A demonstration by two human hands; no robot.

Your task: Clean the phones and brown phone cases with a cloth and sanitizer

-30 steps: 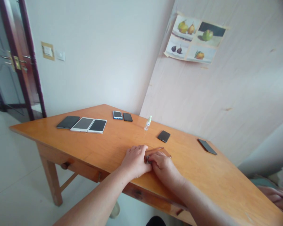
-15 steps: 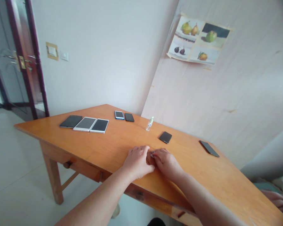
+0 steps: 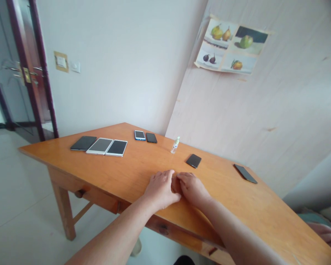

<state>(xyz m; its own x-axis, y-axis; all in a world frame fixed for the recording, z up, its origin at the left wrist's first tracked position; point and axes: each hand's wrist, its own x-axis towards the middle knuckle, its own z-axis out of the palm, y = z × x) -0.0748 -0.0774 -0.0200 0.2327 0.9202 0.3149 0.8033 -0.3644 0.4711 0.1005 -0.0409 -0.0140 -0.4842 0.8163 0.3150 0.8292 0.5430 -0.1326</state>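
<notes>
My left hand (image 3: 160, 188) rests near the table's front edge, its thumb and fingers curved around the side of a flat brownish thing (image 3: 176, 185). Most of that thing is hidden by the hands, so its kind cannot be told. Over its right side lies my right hand (image 3: 193, 187), fingers bent and held together; whatever is under the fingertips is hidden. Just beyond the hands is a dark phone (image 3: 193, 161) lying flat. A small clear spray bottle (image 3: 174, 145) with a pale green top stands upright behind them.
On the wooden table (image 3: 143, 162), a black tablet (image 3: 83, 143) and two white-framed tablets (image 3: 99, 146) (image 3: 116, 147) lie at left. A blue-edged phone (image 3: 139, 135) and a dark phone (image 3: 151, 137) lie by the wall. Another dark phone (image 3: 245, 173) is at right.
My right hand has shifted slightly up and left over the brownish thing. A small white bit seen at its fingertips before is now out of sight. My left hand stays put.
</notes>
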